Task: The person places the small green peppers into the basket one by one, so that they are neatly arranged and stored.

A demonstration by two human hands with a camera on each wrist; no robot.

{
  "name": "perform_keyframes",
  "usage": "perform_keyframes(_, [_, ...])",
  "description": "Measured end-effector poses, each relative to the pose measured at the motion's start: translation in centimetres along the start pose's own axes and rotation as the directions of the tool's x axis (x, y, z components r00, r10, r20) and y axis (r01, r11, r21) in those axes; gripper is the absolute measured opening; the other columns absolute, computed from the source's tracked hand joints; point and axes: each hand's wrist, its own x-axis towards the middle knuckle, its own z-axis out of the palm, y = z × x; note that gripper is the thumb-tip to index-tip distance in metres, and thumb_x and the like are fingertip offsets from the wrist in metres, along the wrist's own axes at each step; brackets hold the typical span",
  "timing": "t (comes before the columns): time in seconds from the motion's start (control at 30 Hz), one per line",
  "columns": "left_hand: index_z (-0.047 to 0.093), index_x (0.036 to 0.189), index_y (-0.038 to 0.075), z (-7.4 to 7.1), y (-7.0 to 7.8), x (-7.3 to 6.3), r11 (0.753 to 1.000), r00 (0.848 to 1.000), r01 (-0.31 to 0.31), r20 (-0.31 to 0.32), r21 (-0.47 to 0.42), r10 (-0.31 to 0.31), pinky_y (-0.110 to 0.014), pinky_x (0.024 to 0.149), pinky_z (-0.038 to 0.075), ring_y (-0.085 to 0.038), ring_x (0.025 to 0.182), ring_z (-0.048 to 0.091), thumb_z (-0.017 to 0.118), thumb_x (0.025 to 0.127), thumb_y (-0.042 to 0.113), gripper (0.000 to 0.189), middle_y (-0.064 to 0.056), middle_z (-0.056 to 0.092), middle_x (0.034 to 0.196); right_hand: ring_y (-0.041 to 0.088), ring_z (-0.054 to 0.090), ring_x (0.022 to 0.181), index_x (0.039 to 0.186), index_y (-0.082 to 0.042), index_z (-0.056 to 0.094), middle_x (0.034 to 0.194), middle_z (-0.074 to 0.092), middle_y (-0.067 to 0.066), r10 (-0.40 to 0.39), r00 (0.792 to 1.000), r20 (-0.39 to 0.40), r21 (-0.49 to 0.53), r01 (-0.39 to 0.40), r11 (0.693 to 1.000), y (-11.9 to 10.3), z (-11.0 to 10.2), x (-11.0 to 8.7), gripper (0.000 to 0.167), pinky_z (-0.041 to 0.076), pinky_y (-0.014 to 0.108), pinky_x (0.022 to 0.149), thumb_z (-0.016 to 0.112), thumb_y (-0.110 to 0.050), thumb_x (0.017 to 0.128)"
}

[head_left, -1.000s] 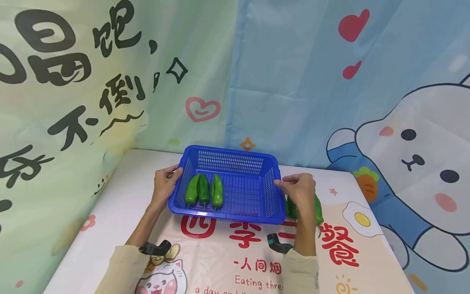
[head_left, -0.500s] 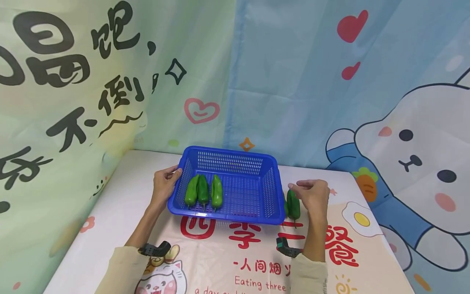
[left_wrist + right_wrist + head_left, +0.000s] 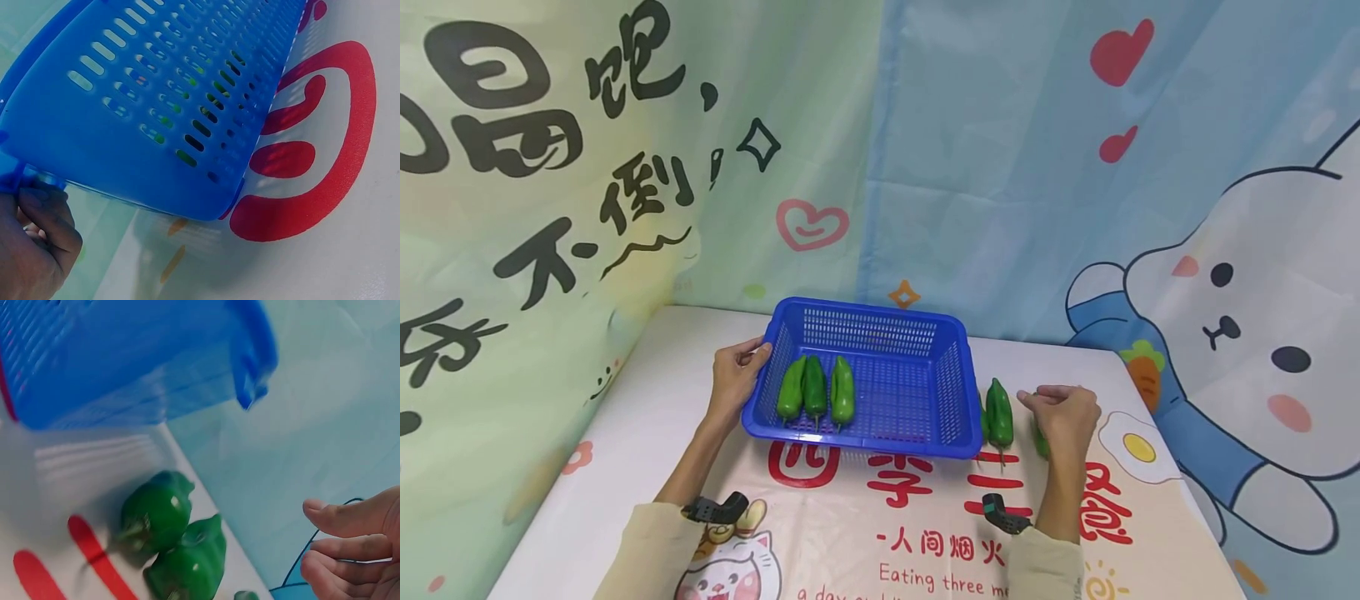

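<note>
A blue plastic basket [image 3: 865,444] with slotted sides holds three green peppers [image 3: 843,392] at its left end. My left hand [image 3: 735,379] grips the basket's left rim, thumb on top, and the left wrist view shows these fingers curled at the rim's edge. To the basket's right a green pepper [image 3: 999,412] lies on the table, with another partly hidden by the basket wall. My right hand [image 3: 1063,417] hovers further right over one more pepper [image 3: 1041,440], which it mostly covers. In the right wrist view its thumb and fingers are apart with nothing between them.
The table [image 3: 655,400] carries a printed cloth with red characters and cartoon figures. A printed curtain [image 3: 970,167] hangs right behind the table's back edge. A black wrist camera [image 3: 1006,515] sits on each forearm.
My right hand has let go of the basket's right rim and moved right, past the peppers beside it, uncovering them. My left hand and the basket have stayed in place.
</note>
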Motion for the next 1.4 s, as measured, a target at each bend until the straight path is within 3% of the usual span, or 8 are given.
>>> perform_keyframes(0.27, [0.065,0.142,-0.010,-0.1,-0.1,-0.2,1.000,1.000,-0.001,0.010,-0.015,0.001,-0.015,0.063,0.059,0.001,0.069,0.068,0.064,0.112,0.019,0.042,-0.033,0.078,0.109,0.047,0.041,0.146,0.135,0.011,0.070,0.144,0.061,0.035,0.077,0.996,-0.039,0.013,-0.077,0.997,1.9,0.5,0.6,0.046,0.043,0.062,0.120,0.081,-0.016,0.100])
perform_keyframes(0.43, [0.065,0.143,-0.010,-0.1,0.0,-0.2,1.000,1.000,-0.002,0.016,-0.014,0.002,-0.015,0.063,0.059,0.000,0.070,0.070,0.064,0.112,0.019,0.043,-0.037,0.076,0.112,0.047,0.051,0.138,0.139,0.012,0.066,0.135,0.066,0.036,0.091,0.993,-0.075,0.028,-0.089,0.996,3.2,0.9,0.8,0.049,0.051,0.059,0.115,0.080,-0.015,0.100])
perform_keyframes(0.63, [0.064,0.144,-0.012,-0.1,0.0,-0.2,1.000,1.000,0.000,0.012,-0.008,0.000,-0.015,0.062,0.058,0.000,0.070,0.069,0.065,0.111,0.018,0.044,-0.037,0.076,0.112,0.049,0.056,0.128,0.141,0.016,0.062,0.136,0.063,0.039,0.076,0.993,-0.093,0.023,-0.074,0.997,4.2,1.3,1.1,0.053,0.051,0.061,0.116,0.080,-0.011,0.099])
perform_keyframes(1.03, [0.064,0.144,-0.010,-0.2,-0.2,0.0,1.000,1.000,0.002,0.013,-0.009,-0.002,-0.014,0.065,0.058,0.001,0.072,0.069,0.064,0.112,0.019,0.044,-0.039,0.075,0.117,0.051,0.053,0.131,0.146,0.017,0.057,0.143,0.059,0.041,0.095,0.992,-0.077,-0.003,-0.096,0.995,6.2,2.2,1.7,0.058,0.046,0.065,0.122,0.079,-0.009,0.099])
perform_keyframes(1.4, [0.066,0.143,-0.010,-0.1,-0.2,0.1,0.999,1.000,0.003,0.009,-0.037,-0.002,-0.015,0.064,0.059,0.000,0.070,0.069,0.066,0.111,0.018,0.042,-0.038,0.076,0.113,0.051,0.060,0.128,0.149,0.015,0.056,0.145,0.060,0.040,0.065,0.990,-0.125,0.008,-0.065,0.998,7.2,3.1,1.4,0.057,0.047,0.065,0.121,0.074,-0.011,0.102])
